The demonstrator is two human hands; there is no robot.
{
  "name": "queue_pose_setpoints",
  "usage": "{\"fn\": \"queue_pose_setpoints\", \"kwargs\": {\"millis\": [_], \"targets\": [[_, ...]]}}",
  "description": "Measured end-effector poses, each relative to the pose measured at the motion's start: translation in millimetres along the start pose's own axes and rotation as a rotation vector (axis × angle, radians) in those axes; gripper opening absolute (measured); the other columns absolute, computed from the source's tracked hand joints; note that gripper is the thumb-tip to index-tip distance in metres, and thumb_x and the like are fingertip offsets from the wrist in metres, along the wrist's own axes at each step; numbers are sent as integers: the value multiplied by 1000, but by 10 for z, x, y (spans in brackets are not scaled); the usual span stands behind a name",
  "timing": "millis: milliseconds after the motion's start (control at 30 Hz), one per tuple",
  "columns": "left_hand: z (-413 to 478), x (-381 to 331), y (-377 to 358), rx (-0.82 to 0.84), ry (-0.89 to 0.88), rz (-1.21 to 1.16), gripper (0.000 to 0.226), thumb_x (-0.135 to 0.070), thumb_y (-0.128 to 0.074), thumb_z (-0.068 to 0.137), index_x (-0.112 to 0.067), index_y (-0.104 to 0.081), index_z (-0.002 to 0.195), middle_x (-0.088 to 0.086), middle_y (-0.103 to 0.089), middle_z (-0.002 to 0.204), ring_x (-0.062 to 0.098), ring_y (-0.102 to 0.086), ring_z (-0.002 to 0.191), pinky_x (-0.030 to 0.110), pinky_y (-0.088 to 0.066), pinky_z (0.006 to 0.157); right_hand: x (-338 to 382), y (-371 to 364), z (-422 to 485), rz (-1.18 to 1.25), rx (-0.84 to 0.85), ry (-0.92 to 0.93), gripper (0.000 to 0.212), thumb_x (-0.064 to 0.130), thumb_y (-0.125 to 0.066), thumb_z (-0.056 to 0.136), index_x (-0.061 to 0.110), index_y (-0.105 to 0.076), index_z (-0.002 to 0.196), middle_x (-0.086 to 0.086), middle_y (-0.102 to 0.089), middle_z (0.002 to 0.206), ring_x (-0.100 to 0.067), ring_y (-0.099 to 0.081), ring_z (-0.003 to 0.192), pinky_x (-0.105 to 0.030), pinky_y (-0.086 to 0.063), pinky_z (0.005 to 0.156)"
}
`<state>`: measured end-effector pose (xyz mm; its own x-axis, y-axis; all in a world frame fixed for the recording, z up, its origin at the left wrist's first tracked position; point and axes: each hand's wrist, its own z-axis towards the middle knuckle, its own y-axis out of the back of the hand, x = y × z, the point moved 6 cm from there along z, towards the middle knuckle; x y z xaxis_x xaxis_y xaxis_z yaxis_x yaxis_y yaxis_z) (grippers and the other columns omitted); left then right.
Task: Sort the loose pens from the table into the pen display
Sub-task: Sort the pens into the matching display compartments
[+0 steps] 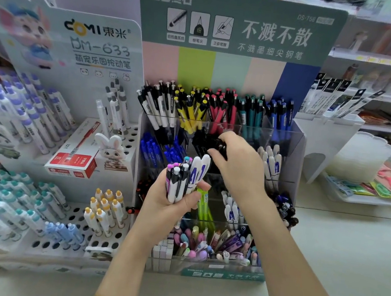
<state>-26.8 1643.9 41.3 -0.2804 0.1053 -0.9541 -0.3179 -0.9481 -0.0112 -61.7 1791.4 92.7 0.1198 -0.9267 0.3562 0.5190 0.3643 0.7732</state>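
Observation:
A tiered clear-plastic pen display (296, 144) with a green header card stands in front of me, its compartments full of pens sorted by colour. My left hand (166, 205) grips a bundle of loose pens (186, 178), white, black and pink-capped, upright in front of the display's middle tier. My right hand (236, 161) reaches over the compartment of black pens (202, 139), fingers curled round a dark pen at that compartment. Blue pens (155, 148) fill the compartment to its left, white pens (271, 163) the one to its right.
A white pegboard-style display (97, 241) with purple, teal and yellow-capped pens stands to the left, with a red and white pen box (75, 159) on it. A white stand (323, 137) with refill packs and a tray of packets (365, 197) lie right. Pale tabletop (346, 260) stretches right.

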Motion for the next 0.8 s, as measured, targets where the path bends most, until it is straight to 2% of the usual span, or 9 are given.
{"fn": "queue_pose_setpoints", "kwargs": {"millis": [133,233,300,367,400,533,600,700,800], "targets": [[16,17,32,23,4,-75,33,-11,-61,86,0,-56,116,3,-71,89,13,-60,71,25,-50,65,30,-81,-27,-114,98,-27,30,34,-51,96,13,-51,117,-4,-61,109,-24,-61,87,-29,-40,61],[19,18,28,45,25,-165,33,-12,-59,86,5,-55,114,3,-68,82,16,-56,66,26,-47,61,7,-43,-64,-59,156,-97,39,41,-55,93,13,-48,120,-3,-60,111,-23,-61,93,-31,-46,69],[14,7,16,54,39,-224,28,-12,-59,87,0,-56,113,6,-68,85,16,-55,63,26,-46,58,14,102,-113,15,52,-121,41,45,-55,92,15,-50,120,-1,-59,108,-19,-59,89,-30,-46,69],[9,12,-8,79,60,-253,23,-12,-57,87,-3,-57,109,7,-68,84,16,-54,61,26,-46,55,52,285,-173,166,-107,-89,32,39,-54,94,15,-56,115,1,-59,101,-13,-55,80,-29,-46,68],[8,12,-29,99,73,-262,23,-12,-57,87,-4,-57,109,8,-68,84,17,-53,60,26,-46,55,64,323,-193,307,-107,-92,28,38,-53,94,16,-59,111,3,-60,97,-11,-55,78,-29,-48,68],[20,16,-141,178,125,-268,33,-16,-62,84,1,-52,111,10,-68,86,18,-56,60,28,-46,52,175,160,-323,853,338,-196,18,30,-61,91,13,-65,91,2,-62,65,-14,-55,53,-19,-41,47],[32,45,-195,190,170,-255,36,-19,-64,83,1,-51,110,11,-66,87,18,-56,60,28,-46,52,129,144,-373,963,365,-228,26,24,-62,91,4,-60,75,1,-52,50,-17,-50,45,-17,-36,42],[47,70,-332,240,215,-227,34,-19,-65,88,0,-52,113,12,-67,88,19,-58,62,28,-48,53,-46,171,-438,1026,291,-301,30,18,-61,92,-9,-57,81,-1,-50,48,-18,-48,41,-17,-35,39],[76,71,-493,278,247,-225,30,-16,-61,90,-2,-52,115,11,-67,88,19,-60,64,29,-49,55,-227,232,-505,1016,202,-359,26,19,-61,92,-2,-59,77,-6,-54,50,-18,-49,39,-20,-36,37]]}}
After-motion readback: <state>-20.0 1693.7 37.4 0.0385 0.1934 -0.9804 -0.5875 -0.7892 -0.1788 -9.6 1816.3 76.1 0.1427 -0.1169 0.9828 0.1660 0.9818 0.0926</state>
